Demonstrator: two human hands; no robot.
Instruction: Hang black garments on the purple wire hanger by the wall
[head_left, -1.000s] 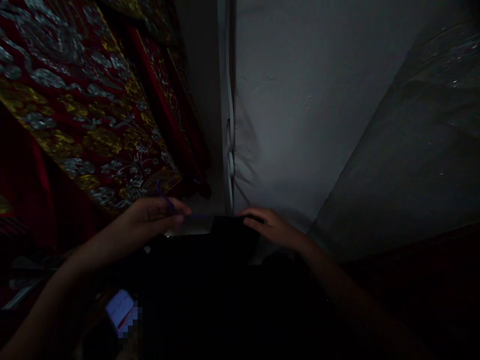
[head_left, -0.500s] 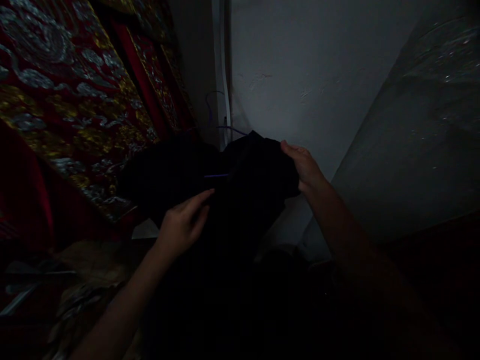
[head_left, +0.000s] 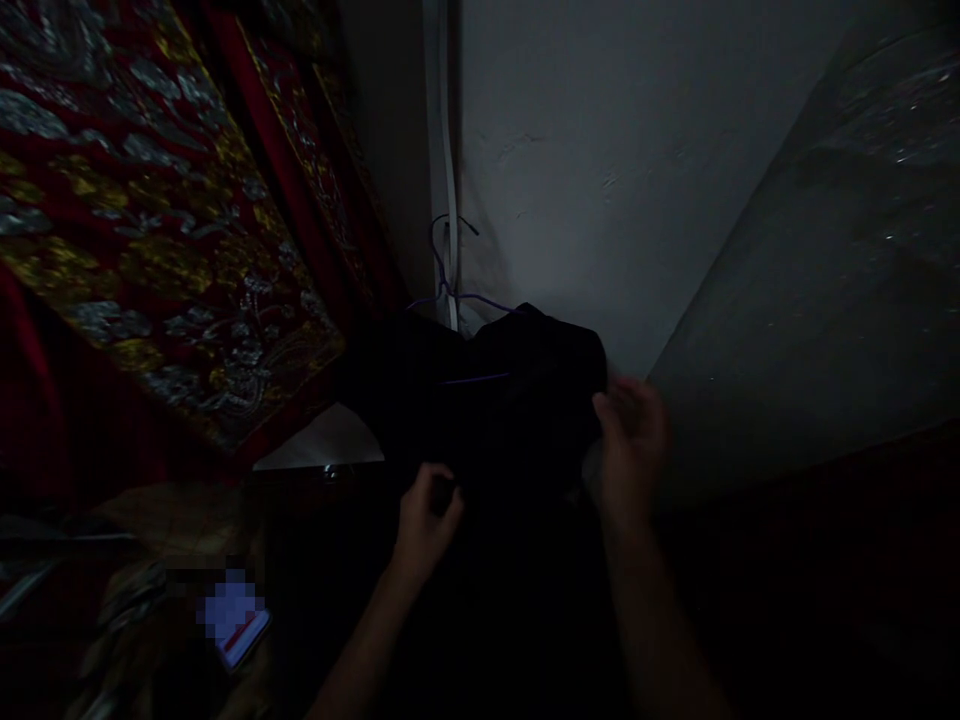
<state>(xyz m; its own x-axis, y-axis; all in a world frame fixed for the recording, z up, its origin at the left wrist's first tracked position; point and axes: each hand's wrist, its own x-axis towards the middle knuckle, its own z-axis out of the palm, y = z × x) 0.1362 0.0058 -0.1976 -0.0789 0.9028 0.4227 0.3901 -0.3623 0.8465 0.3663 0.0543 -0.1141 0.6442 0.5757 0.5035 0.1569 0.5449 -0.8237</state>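
Observation:
A black shirt (head_left: 517, 420) hangs on a thin purple hanger (head_left: 484, 300), whose hook is up against a pale strip on the wall. Folds and lower edge of the shirt are lost in the dark. At its front my left hand (head_left: 424, 525) has thumb and fingers curled together, pinching the dark cloth. My right hand (head_left: 636, 440) is beside the sleeve on the right, slightly blurred, with thumb and fingers apart and nothing seen between them.
A red cloth with gold and silver embroidery (head_left: 172, 250) hangs at the left. Below it lies a lit phone (head_left: 244, 640) on rumpled cloth. A grey wall (head_left: 600, 150) stands behind, with a shiny translucent sheet (head_left: 825, 280) at the right.
My right hand has let go of the shirt's shoulder and moved down and right. My left hand has moved right and down, its fingers now curled. The hanger's hook shows more fully.

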